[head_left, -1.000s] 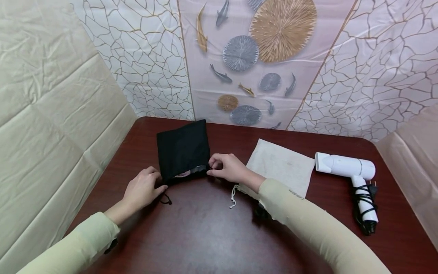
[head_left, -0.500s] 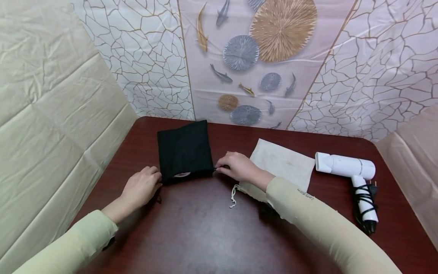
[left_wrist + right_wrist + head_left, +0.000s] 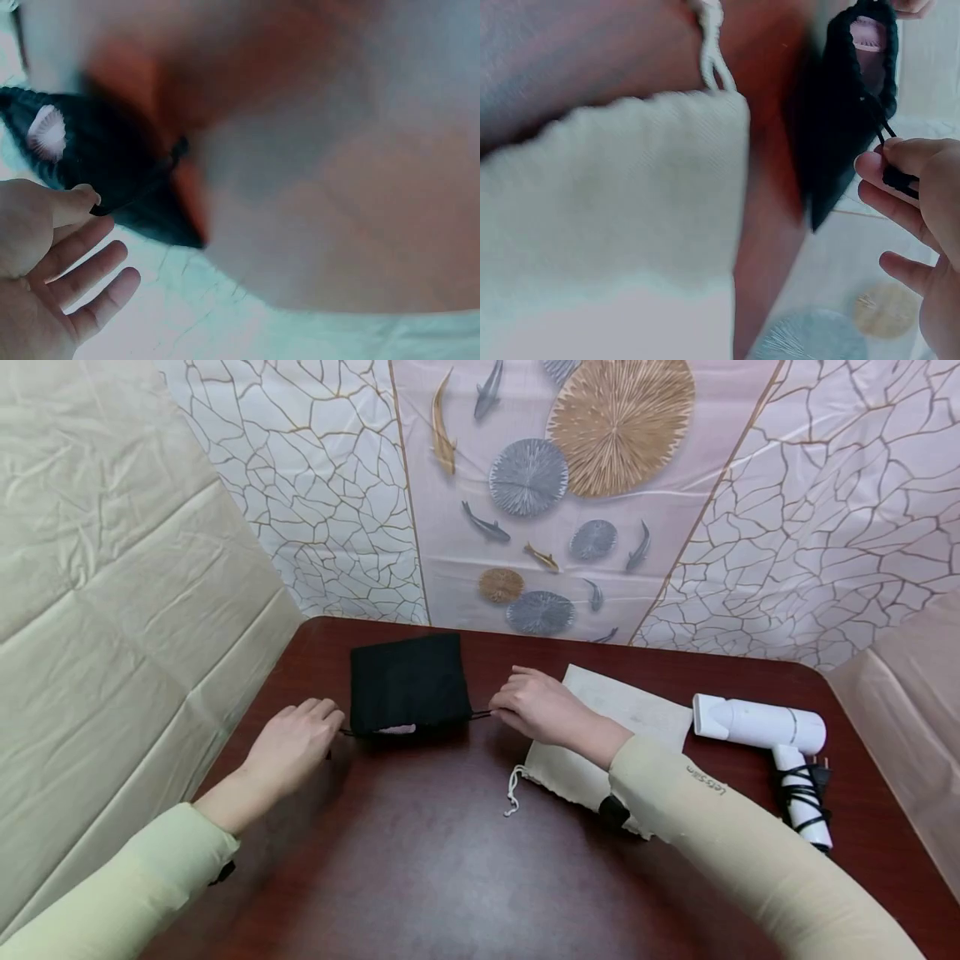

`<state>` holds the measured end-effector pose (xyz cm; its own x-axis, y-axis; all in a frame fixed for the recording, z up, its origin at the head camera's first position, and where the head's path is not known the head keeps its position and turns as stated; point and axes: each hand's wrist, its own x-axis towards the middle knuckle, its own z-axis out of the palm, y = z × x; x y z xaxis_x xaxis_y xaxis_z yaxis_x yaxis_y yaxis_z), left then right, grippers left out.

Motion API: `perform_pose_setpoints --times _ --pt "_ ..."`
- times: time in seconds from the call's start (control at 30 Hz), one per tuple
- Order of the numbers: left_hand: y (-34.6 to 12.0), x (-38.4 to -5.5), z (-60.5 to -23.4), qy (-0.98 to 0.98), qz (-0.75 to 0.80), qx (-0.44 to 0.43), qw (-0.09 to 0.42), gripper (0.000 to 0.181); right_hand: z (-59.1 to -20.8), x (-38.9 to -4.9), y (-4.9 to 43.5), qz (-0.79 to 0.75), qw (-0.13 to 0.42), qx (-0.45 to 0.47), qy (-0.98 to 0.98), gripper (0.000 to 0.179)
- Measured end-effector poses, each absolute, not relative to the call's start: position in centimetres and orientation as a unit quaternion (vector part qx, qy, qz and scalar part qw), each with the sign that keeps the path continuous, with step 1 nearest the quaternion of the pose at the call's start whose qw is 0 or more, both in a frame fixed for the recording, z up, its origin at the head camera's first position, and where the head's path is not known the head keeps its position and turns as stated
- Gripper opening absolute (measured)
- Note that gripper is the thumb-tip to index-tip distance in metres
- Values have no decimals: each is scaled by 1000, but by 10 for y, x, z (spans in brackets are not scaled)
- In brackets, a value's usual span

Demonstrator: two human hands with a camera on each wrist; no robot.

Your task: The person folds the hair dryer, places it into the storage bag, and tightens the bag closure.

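A black drawstring pouch [image 3: 408, 681] sits at the back left of the table, its gathered mouth toward me. Something pink [image 3: 870, 41] with a ridged pattern shows inside the mouth in the right wrist view. My left hand [image 3: 294, 739] pinches the black cord [image 3: 139, 196] at the pouch's left end between thumb and forefinger, the other fingers spread loosely. On the opposite side my right hand [image 3: 542, 706] pinches the black cord [image 3: 481, 714] there, its knot [image 3: 898, 178] between the fingers. Both cords run taut from the mouth's corners to the hands.
A beige drawstring bag [image 3: 637, 710] lies flat under my right forearm, its white cord [image 3: 512, 789] on the table [image 3: 435, 860]. Farther right is a white hair dryer [image 3: 757, 723] with its black cable wound round the handle. Patterned cloth [image 3: 525, 568] hangs behind the table.
My hands have moved apart, left hand leftward and right hand rightward, drawing out the cords. The pouch's mouth has tightened, and less of the pink thing shows in the head view.
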<state>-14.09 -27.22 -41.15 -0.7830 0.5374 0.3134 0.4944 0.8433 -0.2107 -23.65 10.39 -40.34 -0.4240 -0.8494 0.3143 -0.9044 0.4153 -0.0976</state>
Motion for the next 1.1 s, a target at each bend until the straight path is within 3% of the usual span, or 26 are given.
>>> perform_pose_setpoints --times 0.17,0.43,0.93,1.1 --pt "-274 -150 -390 -944 22 -267 195 16 -387 -242 114 130 130 524 -831 7" --pt "-281 -160 -372 -957 -33 -232 173 11 -369 -249 130 142 134 500 -844 7" --pt "-302 -172 -372 -976 -24 -144 160 19 -387 -234 167 162 76 472 -863 8" --pt "-316 -176 -372 -984 -21 -104 142 16 -396 -229 180 172 80 468 -863 11"
